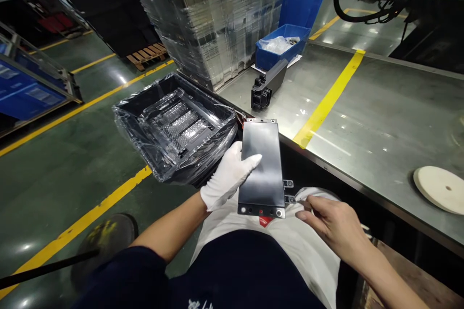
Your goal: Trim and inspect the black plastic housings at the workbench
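My left hand (232, 174), in a white glove, grips a flat rectangular black part (261, 164) by its left side, thumb across the glossy face. The part is held above my lap, its long side pointing away from me. It has metal-ringed holes at its ends and two small tabs (289, 199) on its right edge. My bare right hand (331, 219) is closed in a pinch beside the lower tab. Something thin seems to be between its fingertips, but I cannot make out what.
A plastic-lined black crate (174, 125) with dark parts stands at left. On the metal table (380, 120) are a black moulded part (268, 88), a blue bin (279, 50) with plastic bags and a round cream disc (440, 188). Wrapped stacks (217, 14) rise behind.
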